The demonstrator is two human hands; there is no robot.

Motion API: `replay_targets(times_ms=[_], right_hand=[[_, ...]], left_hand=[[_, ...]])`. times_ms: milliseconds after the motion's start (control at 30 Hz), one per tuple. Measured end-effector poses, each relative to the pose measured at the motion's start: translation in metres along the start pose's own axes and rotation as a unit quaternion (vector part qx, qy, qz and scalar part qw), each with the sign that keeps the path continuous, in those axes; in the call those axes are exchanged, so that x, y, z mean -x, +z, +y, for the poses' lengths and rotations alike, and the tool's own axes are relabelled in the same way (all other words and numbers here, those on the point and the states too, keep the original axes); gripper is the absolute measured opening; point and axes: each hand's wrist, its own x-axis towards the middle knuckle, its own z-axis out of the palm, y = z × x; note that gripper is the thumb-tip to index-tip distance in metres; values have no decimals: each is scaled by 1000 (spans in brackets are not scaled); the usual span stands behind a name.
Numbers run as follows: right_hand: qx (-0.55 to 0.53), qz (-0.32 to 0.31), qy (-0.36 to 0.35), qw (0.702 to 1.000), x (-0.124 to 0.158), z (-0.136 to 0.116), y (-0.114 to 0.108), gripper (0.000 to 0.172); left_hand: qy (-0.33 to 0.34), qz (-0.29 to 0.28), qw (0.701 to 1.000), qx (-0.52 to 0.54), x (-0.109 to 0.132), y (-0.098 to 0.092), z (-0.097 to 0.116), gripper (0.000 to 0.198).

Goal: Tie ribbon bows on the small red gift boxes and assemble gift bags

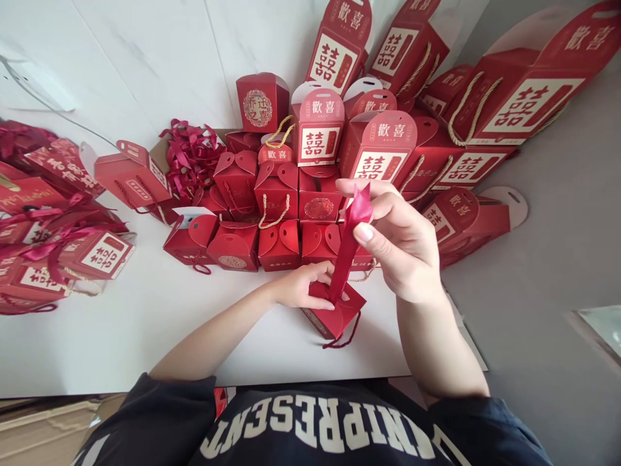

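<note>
A small red gift box [347, 309] stands on the table in front of me, with a dark red cord handle [344, 343] hanging at its near side. From its top a crimson ribbon [345, 259] rises, stretched upward. My right hand [405, 243] pinches the ribbon's upper end between thumb and fingers, above the box. Lower down, my left hand [303, 285] grips the box top from the left, its thumb and fingers on either side of the ribbon's base. The fingertips there are partly hidden, so whether they also touch the ribbon is unclear.
Stacked red gift boxes [279, 246] crowd the back and right of the white table [213, 330]. A heap of crimson ribbons [191, 155] lies behind them. Ribboned boxes [104, 255] sit at the left. A grey wall [548, 272] borders the right side.
</note>
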Motion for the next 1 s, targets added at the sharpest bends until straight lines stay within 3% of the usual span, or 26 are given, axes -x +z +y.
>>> replay_targets(times_ms=[233,400,533,700,867,933,1000], right_hand=[[25,60,-11,998,6,5,-8,10],[33,68,-17,997,8,5,-9,11],[58,66,-11,996,9,0,-12,13],[75,94,-12,993,12,-7,-15,13],[40,162,62,984,9,10,-14,13],[22,134,116,984,10,21,-19,13],[50,56,177,981,16,28,-27,23]], left_hand=[[-57,39,997,47,2,8,-3,42],[-20,51,998,-1,0,9,-6,28],[10,58,997,-50,-2,8,-12,28],[-30,80,995,-46,-5,10,-10,20],[-55,83,994,-54,-6,13,-7,14],[-56,85,993,-52,-5,13,-7,17],[-58,86,993,-51,-5,13,-8,20]])
